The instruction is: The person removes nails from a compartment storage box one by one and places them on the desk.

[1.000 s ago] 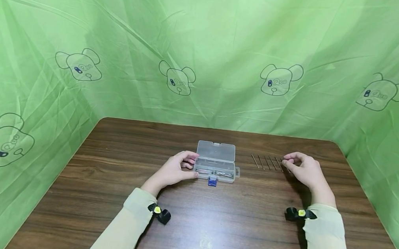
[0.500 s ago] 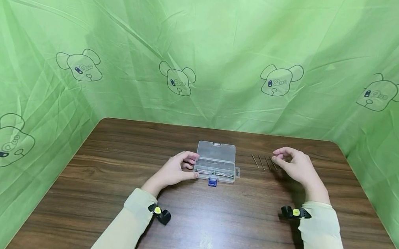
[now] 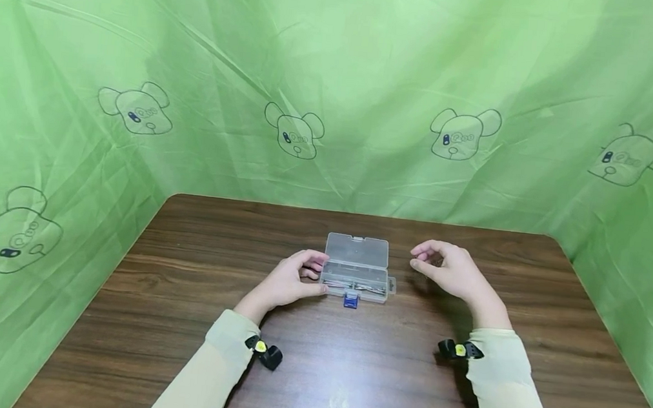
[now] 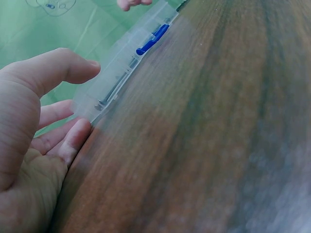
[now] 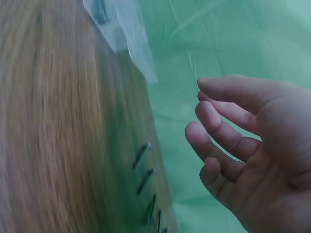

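Observation:
A clear plastic box (image 3: 355,279) with a raised lid and a blue latch (image 3: 350,301) stands on the table. Thin metal pieces that look like nails lie inside its front compartments. My left hand (image 3: 291,280) holds the box's left end, thumb by the front corner and fingers at the back; in the left wrist view the fingertips (image 4: 80,131) meet that end. To the right of the box hovers my right hand (image 3: 453,273), fingers loosely bent, nothing visible between them. Several loose nails (image 5: 146,180) lie on the table below it, seen in the right wrist view; the hand covers them in the head view.
The dark wooden table (image 3: 178,295) runs back to a green cloth (image 3: 375,53) printed with bear heads. A clear hanging tab (image 3: 392,285) sticks out from the box's right side. Both wrists carry small black cameras (image 3: 271,356).
My right hand has moved left over the row of nails, closer to the box. The left hand has stayed at the box. The head view has shifted slightly.

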The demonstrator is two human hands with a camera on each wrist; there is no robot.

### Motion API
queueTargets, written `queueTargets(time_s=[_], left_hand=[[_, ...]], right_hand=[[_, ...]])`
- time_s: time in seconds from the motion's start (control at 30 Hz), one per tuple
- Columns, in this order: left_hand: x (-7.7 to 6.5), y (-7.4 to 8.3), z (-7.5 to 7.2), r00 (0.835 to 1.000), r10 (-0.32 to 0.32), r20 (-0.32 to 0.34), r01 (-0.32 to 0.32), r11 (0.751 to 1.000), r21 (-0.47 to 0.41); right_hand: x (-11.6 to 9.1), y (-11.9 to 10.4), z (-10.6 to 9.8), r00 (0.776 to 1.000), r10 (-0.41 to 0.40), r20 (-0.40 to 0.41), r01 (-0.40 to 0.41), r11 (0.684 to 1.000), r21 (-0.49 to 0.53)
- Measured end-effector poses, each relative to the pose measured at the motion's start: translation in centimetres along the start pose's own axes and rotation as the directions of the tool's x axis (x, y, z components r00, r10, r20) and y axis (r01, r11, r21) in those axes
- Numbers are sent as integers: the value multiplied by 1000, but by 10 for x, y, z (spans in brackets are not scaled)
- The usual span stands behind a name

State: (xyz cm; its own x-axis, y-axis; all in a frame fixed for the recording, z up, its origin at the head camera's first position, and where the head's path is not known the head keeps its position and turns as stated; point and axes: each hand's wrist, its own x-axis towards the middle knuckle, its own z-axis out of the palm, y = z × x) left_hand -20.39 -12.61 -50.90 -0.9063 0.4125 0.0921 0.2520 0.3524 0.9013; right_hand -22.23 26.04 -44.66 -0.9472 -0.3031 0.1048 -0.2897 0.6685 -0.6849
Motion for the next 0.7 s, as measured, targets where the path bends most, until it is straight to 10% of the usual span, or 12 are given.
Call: queueTargets(time_s=[0.7], left_hand=[[2,-3,0,1000,3,0,-3,1000,-8]], right_hand=[[33,-47,56,990,-111,82,110,994,16]])
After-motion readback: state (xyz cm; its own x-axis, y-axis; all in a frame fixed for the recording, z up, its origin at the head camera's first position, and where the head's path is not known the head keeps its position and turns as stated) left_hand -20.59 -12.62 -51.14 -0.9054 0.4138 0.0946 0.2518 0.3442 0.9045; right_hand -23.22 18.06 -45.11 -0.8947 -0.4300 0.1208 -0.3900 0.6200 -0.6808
